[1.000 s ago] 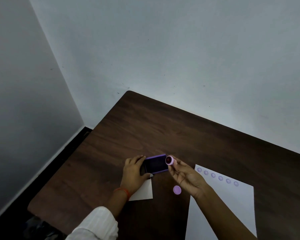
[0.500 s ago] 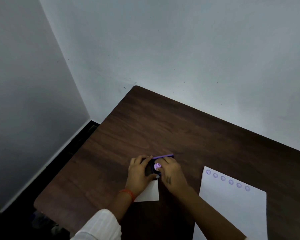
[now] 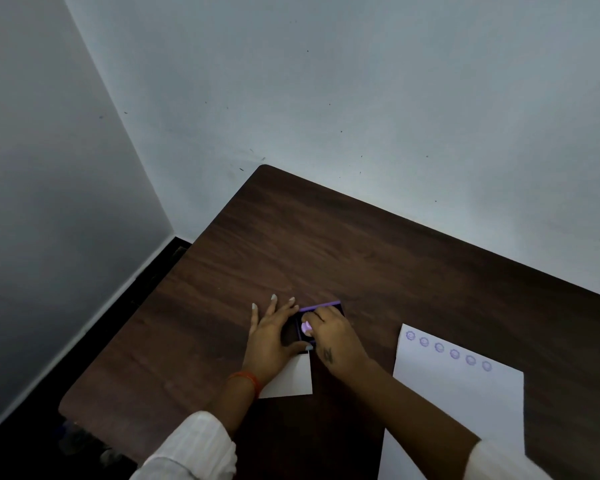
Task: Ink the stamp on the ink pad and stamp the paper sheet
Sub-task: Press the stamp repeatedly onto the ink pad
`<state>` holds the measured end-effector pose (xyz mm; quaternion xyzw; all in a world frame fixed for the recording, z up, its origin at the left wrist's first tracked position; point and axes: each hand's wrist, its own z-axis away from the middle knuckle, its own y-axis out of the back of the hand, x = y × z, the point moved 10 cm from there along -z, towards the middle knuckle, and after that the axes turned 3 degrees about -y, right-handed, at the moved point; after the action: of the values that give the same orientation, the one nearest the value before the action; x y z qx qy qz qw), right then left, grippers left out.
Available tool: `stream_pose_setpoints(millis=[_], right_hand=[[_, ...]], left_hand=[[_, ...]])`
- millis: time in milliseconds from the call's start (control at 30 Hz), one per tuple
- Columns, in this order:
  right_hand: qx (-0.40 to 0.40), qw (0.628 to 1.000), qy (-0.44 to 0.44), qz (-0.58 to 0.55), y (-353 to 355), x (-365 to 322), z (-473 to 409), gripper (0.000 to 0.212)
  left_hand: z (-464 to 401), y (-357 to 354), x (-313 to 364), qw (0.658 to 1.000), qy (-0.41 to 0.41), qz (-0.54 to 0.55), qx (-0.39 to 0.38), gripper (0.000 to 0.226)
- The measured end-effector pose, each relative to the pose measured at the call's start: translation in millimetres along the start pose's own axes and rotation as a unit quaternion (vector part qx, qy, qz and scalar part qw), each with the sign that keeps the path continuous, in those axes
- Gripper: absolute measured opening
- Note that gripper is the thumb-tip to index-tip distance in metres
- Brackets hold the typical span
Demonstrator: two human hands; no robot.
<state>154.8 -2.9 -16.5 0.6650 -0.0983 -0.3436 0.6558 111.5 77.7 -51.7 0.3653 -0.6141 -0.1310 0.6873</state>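
My right hand (image 3: 333, 341) grips a small purple stamp (image 3: 306, 328) and holds it down on the dark ink pad (image 3: 321, 308), a purple-edged case at the middle of the brown table (image 3: 326, 244). My left hand (image 3: 271, 334) lies flat beside the pad's left side, thumb against its near edge, fingers spread on the wood. The white paper sheet (image 3: 465, 396) lies to the right, with a row of several purple stamp prints (image 3: 447, 349) along its top edge. Most of the pad is hidden under my hands.
A small white card (image 3: 291, 381) lies under my left wrist, just near of the pad. Two grey walls meet at the left behind the table. The table's left edge drops to a dark floor (image 3: 84, 358).
My right hand turned the stamp over and brought it from above the table down onto the ink pad. The purple cap near the sheet is hidden now. My left hand stayed by the pad.
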Motion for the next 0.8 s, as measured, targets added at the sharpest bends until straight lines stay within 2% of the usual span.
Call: stream_pose_setpoints(millis=[100,200,400,500,633,800], right_hand=[[-0.021,0.999,0.024,0.016,0.4,-2.2,0.5,0.034],[-0.006,1.000,-0.030,-0.008,0.9,0.5,-1.4,0.041],[0.018,0.981,-0.103,-0.160,33.5,13.1,-8.1,0.017],[0.015,0.991,-0.075,-0.110,34.3,8.5,-12.9,0.019],[-0.004,1.000,-0.031,0.000,10.7,-0.7,-7.3,0.034],[-0.018,0.997,-0.070,-0.001,12.3,-0.1,-17.9,0.032]], left_hand=[[-1.3,0.0,1.0,1.000,0.007,0.016,-0.007,0.072],[-2.1,1.3,2.7,1.000,0.009,0.014,-0.012,0.072],[-2.3,3.8,4.4,1.000,0.015,0.016,-0.023,0.070],[-2.8,2.9,2.9,0.999,0.017,0.011,-0.027,0.072],[-2.7,0.6,-0.7,1.000,0.014,0.009,-0.021,0.072],[-3.4,-0.2,-0.9,1.000,0.010,0.000,-0.015,0.073]])
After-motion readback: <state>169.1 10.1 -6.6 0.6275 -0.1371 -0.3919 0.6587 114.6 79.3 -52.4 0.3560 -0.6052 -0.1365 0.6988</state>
